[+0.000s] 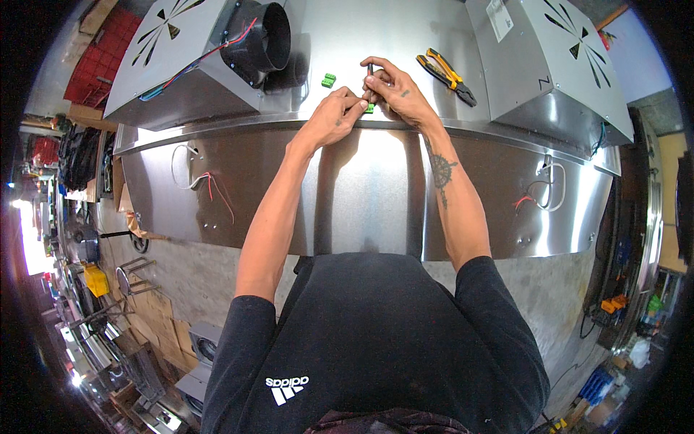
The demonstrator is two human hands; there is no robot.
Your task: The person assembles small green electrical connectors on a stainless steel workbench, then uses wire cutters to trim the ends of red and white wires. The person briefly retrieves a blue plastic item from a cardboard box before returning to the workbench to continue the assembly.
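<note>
Both hands meet at the front edge of a large stainless steel housing [376, 181]. My left hand [334, 110] pinches a small green connector block [370, 108] at that edge. My right hand [394, 87] holds a thin dark screwdriver [370, 71] upright, its tip down on the green block. Another green connector block [329, 79] lies loose on the steel top, just left of the hands. Yellow-and-black pliers [448, 76] lie on the top to the right of my right hand.
Two metal fan boxes stand on the top, one at the left [181, 58] with a black round duct [264, 40] and coloured wires, one at the right [557, 58]. White and red wires [199, 181] hang from the front panel. Workshop clutter lines the floor at both sides.
</note>
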